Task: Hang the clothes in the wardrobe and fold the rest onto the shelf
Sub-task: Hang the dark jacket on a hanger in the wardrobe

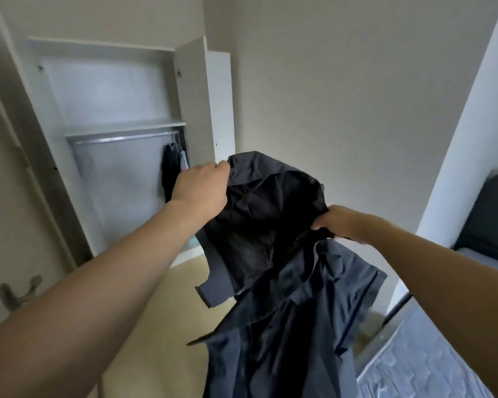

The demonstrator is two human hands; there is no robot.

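We held a dark jacket (270,254) up in the middle of the frame, its lower part hanging toward the bottom edge. Our left hand (202,188) gripped its upper left edge with curled fingers; our right hand (342,224) pinched the fabric at the right, centre-right of the frame. In the upper left stood the open wardrobe (112,90), a shelf (124,127) above its rail (121,137), with one dark garment (171,173) hanging at the rail's right end.
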